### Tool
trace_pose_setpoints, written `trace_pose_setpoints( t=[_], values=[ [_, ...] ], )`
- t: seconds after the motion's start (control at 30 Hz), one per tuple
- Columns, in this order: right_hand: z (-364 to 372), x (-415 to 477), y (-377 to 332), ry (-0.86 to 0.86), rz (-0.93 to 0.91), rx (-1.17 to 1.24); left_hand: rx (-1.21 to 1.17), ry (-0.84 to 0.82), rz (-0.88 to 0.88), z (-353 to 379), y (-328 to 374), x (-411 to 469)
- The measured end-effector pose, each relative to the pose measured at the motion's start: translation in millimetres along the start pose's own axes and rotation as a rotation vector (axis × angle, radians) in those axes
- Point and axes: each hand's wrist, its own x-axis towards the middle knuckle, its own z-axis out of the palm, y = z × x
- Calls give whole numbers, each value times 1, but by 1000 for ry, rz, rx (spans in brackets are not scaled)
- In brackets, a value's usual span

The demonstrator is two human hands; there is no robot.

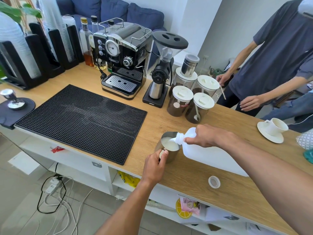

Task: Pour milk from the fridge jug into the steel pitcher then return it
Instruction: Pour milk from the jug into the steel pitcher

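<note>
Two hands in view, both occupied. Left hand (155, 165) is curled round the handle on the near side of the steel pitcher (171, 157), thumb on top. Right hand (203, 136) grips the white milk jug (211, 156) at its shoulder, just behind the neck, fingers wrapped closed on it.

Jug: tipped well over to the left, uncapped mouth just over the pitcher's right rim. A white stream runs from the mouth into the pitcher. I cannot tell whether the jug's body rests on the wooden counter (186, 175) or hangs just above it.

Pitcher: upright on the counter, just right of the black rubber mat (81, 121). I read the milk level as high, near the rim.

Jug cap (214, 181): lying open side up on the counter near the front edge, under the right forearm and apart from the jug.

Surroundings, noted briefly: espresso machine (122, 60) and coffee grinder (162, 70) behind the mat; cluster of lidded jars (191, 99) beside the grinder, beyond the pitcher. White cup on a saucer (274, 129) at the right end of the counter, tilted. A second person (279, 56) in a dark shirt stands across the counter at far right.
</note>
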Motion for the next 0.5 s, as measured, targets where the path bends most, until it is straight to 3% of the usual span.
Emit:
trace_pose_setpoints(
  t=[0.5],
  values=[
    [2, 2, 1, 3, 11, -5, -19, -7, -19, 0, -2, 0]
  ],
)
